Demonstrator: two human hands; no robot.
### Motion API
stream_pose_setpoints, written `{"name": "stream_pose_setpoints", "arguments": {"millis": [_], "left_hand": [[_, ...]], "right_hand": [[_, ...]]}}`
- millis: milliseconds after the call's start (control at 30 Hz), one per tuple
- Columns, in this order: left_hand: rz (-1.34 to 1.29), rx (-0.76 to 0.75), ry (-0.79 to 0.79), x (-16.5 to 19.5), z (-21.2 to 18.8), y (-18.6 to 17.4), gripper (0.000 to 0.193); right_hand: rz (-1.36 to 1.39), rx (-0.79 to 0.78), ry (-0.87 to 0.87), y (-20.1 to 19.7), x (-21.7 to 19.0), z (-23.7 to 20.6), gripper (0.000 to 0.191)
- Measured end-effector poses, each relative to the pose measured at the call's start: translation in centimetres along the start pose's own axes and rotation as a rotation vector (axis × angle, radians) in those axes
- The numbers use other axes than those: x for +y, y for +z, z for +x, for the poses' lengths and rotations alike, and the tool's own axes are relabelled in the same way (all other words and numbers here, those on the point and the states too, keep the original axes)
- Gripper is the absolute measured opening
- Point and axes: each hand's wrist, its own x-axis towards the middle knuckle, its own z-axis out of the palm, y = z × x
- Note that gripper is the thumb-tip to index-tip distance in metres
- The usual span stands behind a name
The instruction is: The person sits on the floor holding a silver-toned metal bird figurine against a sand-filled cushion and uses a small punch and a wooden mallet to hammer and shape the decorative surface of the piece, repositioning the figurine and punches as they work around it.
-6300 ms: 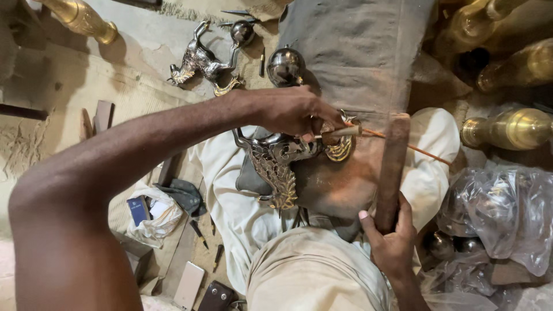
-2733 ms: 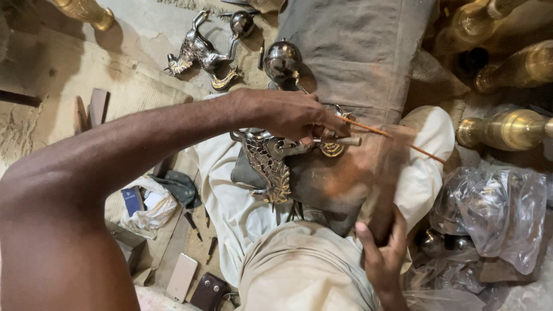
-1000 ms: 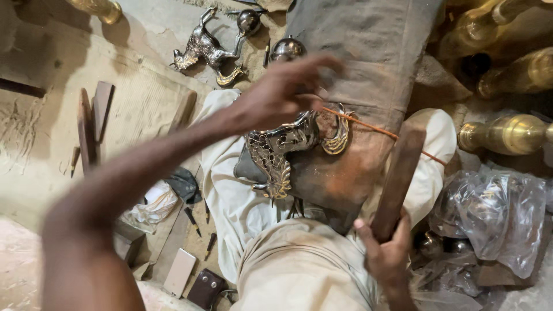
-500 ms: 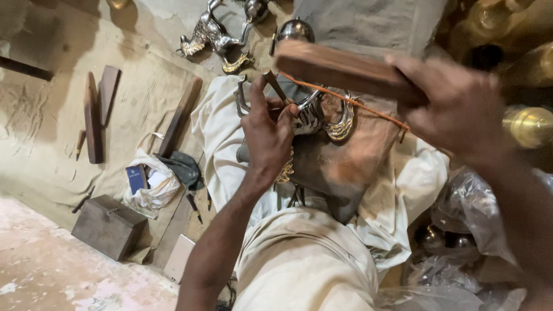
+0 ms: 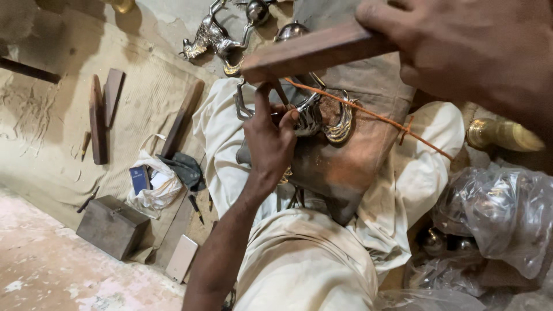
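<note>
My left hand [image 5: 268, 138] reaches up from below and pinches a thin metal punch [image 5: 280, 92] against a silver ornamental casting [image 5: 322, 112]. The casting lies on a brown padded block [image 5: 357, 161] resting on my lap, which is covered in white cloth [image 5: 305, 265]. An orange string [image 5: 374, 115] runs across the block. My right hand [image 5: 472, 46], large and close to the camera at the upper right, grips a flat wooden bar [image 5: 311, 52]. The bar is held level just above the punch and casting.
A silver animal figure [image 5: 210, 37] lies at the top. A brass vessel [image 5: 501, 133] and plastic bags of metal pieces [image 5: 495, 213] crowd the right. Wooden sticks [image 5: 103, 112], a white bag [image 5: 151, 190], a small box [image 5: 112, 226] and a pale flat slab [image 5: 181, 258] lie at left.
My right hand has swung the wooden bar from the lower right up to above the casting. My left hand lifted off briefly, then came back to the casting with the punch.
</note>
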Motion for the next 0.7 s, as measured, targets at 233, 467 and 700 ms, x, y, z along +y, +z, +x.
{"name": "stream_pose_setpoints", "arguments": {"millis": [233, 467, 700], "left_hand": [[0.005, -0.009, 0.004, 0.1, -1.6, 0.8, 0.065], [0.011, -0.023, 0.05, -0.3, -2.2, 1.3, 0.059], [0.001, -0.067, 0.066, -0.3, -2.3, 1.4, 0.065]], "right_hand": [[-0.192, -0.039, -0.026, 1.3, 0.5, -1.9, 0.043], [-0.135, 0.05, -0.055, 2.0, 1.4, -4.2, 0.059], [-0.223, -0.104, 0.08, 3.3, 1.3, -5.9, 0.061]]}}
